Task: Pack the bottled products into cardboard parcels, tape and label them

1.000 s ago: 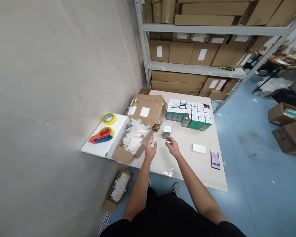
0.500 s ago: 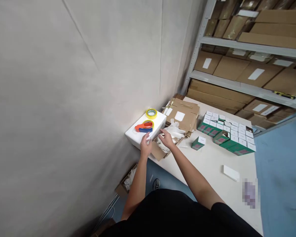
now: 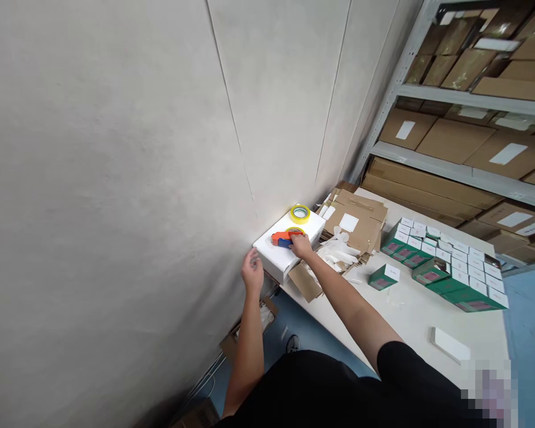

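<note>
Where the top of the white box (image 3: 270, 252) is reached over by the right hand (image 3: 300, 245), the dispenser (image 3: 282, 239) is grasped at its right end, with the fingers curled over it. It is seen above the middle of the box; whether it is in contact with the top cannot be told. Its long axis is laid roughly left to right, aslant to the box's long side, which is angled toward the far right. By the left hand (image 3: 252, 270) nothing is held: its fingers are parted and loosely bent just beside the box's left corner, and whether the corner is touched cannot be made out. From there, the dispenser is placed to the right and slightly farther off, so the right hand is the nearer. On the box's far end, a roll (image 3: 300, 222) is set.
</note>
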Tool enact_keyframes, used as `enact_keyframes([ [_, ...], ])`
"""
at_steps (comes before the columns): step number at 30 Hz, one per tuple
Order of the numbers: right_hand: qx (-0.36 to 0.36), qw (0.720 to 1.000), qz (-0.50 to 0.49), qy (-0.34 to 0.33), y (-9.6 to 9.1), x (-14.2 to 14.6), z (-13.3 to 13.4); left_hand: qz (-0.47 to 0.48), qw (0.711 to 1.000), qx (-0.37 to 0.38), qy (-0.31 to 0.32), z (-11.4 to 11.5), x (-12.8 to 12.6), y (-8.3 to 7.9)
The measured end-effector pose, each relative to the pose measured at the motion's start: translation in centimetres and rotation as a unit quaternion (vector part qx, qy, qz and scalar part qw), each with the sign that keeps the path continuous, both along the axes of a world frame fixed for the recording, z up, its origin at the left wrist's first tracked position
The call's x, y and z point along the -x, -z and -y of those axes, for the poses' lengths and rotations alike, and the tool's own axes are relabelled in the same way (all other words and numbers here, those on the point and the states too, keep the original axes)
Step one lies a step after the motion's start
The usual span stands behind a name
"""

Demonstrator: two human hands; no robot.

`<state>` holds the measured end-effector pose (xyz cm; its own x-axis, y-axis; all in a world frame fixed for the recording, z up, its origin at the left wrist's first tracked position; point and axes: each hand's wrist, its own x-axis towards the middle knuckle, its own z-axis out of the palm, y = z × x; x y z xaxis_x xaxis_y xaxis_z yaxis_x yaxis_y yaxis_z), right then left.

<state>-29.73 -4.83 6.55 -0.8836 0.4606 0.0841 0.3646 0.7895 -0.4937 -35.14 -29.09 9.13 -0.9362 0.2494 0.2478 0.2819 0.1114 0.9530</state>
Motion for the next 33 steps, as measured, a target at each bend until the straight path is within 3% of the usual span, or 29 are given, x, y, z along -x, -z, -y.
enact_keyframes([
  [4,-0.020,1.000,-0.016,-0.002,-1.0,-3.4,0.0,-0.011,0.999,-0.032,-0.026,-1.0,0.3,-1.0],
  [9,-0.016,0.996,-0.069,0.044,-2.8,-11.0,-0.6,-0.030,0.998,-0.062,0.005,-5.4,-2.3,-3.1],
  [13,-0.022,0.991,-0.082,0.100,-3.8,-18.8,-2.2,-0.040,0.995,-0.075,0.046,-10.3,-6.7,-4.5],
  [18,-0.034,0.986,-0.085,0.143,-3.7,-30.0,-3.8,-0.038,0.987,-0.059,0.142,-16.8,-14.7,-5.7],
  [21,-0.031,0.978,-0.083,0.187,-2.5,-36.8,-3.9,-0.035,0.975,-0.055,0.212,-20.0,-20.3,-5.7],
  [25,-0.004,0.961,-0.058,0.271,0.5,-45.6,-3.0,-0.028,0.956,-0.050,0.287,-23.2,-27.4,-4.7],
  [33,0.034,0.920,0.099,0.377,8.9,-60.2,0.8,0.002,0.918,-0.004,0.396,-26.1,-39.1,-1.7],
])
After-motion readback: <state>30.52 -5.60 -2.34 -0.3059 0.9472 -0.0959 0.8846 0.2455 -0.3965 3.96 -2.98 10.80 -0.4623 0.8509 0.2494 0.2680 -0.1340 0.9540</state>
